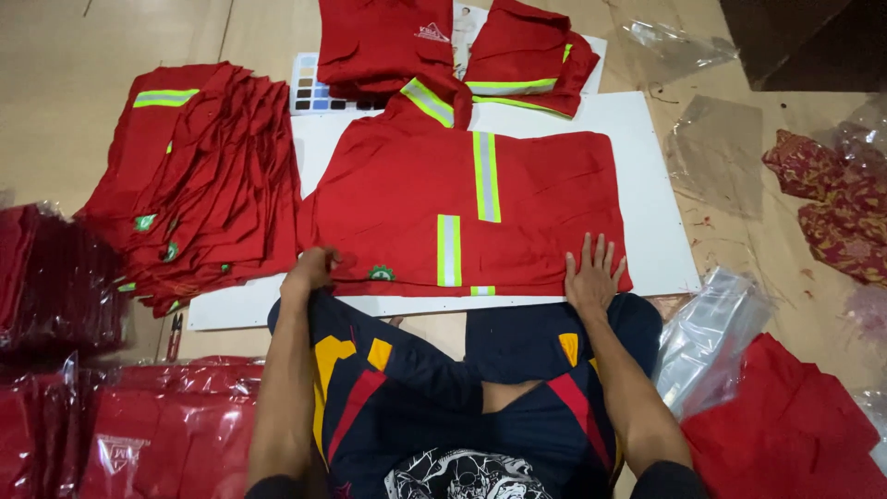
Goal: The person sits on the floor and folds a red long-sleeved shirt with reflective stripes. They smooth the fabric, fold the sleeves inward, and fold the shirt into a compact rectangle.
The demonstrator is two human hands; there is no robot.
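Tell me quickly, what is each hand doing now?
Left hand: closed, gripping the edge of the red garment.
Right hand: open, flat on the same garment.

Red work shirt [462, 217], folded flat into a broad rectangle on a white board [647, 185]; grey-and-yellow reflective strips running upright across the front, one high near the middle, one lower and slightly left; small green badge near the lower left edge; collar end pointing away, tucked up against other red garments; lower edge lying along the board's near side.
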